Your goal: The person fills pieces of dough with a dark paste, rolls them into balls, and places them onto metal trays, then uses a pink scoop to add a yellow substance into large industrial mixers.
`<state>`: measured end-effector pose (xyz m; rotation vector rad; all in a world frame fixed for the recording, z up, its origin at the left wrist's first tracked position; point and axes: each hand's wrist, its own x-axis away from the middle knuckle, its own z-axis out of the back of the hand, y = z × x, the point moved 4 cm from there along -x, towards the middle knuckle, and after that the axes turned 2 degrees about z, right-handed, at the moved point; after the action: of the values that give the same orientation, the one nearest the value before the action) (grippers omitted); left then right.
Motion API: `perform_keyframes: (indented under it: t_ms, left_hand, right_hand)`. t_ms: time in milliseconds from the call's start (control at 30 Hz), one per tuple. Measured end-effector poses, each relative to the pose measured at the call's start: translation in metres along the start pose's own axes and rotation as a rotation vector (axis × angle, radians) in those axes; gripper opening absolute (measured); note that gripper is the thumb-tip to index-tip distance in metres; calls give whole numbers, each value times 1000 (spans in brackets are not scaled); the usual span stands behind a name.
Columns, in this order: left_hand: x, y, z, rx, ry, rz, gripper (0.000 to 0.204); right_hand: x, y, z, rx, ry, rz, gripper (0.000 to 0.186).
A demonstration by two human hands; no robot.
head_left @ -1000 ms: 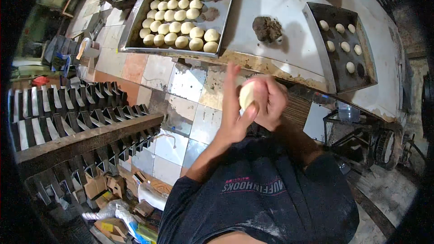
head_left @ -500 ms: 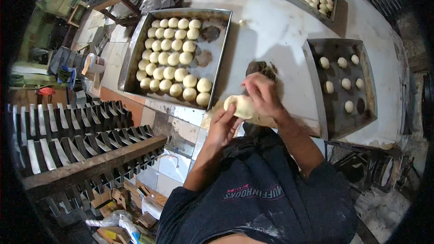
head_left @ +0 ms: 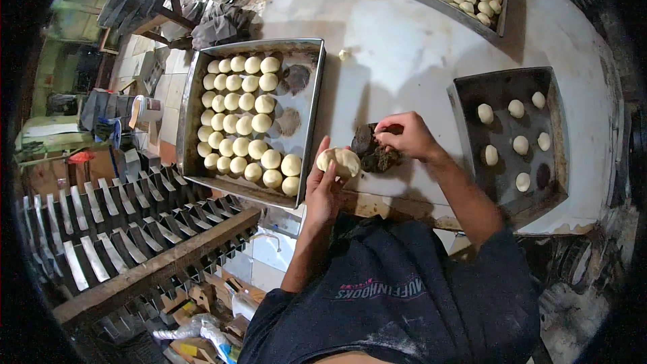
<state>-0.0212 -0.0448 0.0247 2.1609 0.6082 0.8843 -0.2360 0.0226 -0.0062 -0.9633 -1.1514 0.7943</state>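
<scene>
A pale piece of dough [head_left: 342, 161], flattened and a little uneven at its edge, rests in my left hand [head_left: 322, 185]. The thumb presses against its near side while the fingers curl round the back. Just to the right lies a dark brown, crumbly mound of filling [head_left: 367, 146] on the table. My right hand [head_left: 410, 137] is over this mound's right side, thumb and fingertips pinched together. Whatever sits between those fingertips is too small to make out. To the left, a large metal tray [head_left: 313, 94] holds rows of round dough balls [head_left: 242, 125].
A second dark tray [head_left: 563, 162] with several spaced dough balls stands on the right of the white table [head_left: 404, 47]. Another tray [head_left: 438, 5], crowded with balls, is at the far right. Stacked metal moulds [head_left: 121, 229] with a wooden bar fill the lower left.
My right hand has come away from the dough and now pinches over the dark filling. The dough stays in my left hand, tilted differently. The whole view has shifted slightly.
</scene>
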Motion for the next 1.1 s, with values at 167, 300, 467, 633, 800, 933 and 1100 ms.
perform_keyframes:
  t_ms: [167, 300, 467, 633, 800, 933, 1100]
  left_hand:
    - [-25, -16, -15, -29, 37, 73, 45]
    - [-24, -18, -37, -27, 2, 70, 42]
    - [2, 7, -36, 183, -68, -151, 42]
    - [40, 14, -6, -543, 13, -576, 44]
    - [128, 42, 12, -1052, 104, -871, 67]
    - [189, 60, 41, -252, -29, -669, 78]
    - [237, 55, 105, -263, -156, -764, 51]
  right_hand:
    - [25, -13, -21, -617, 143, 153, 19]
    - [57, -55, -47, 503, 528, 734, 28]
    - [73, -54, -55, -42, 469, 550, 33]
    - [75, -59, -105, -465, 433, 427, 29]
    - [135, -140, -177, 391, 606, 825, 27]
    - [175, -149, -230, 414, 674, 1028, 15]
    - [224, -161, -273, 299, 416, 877, 17]
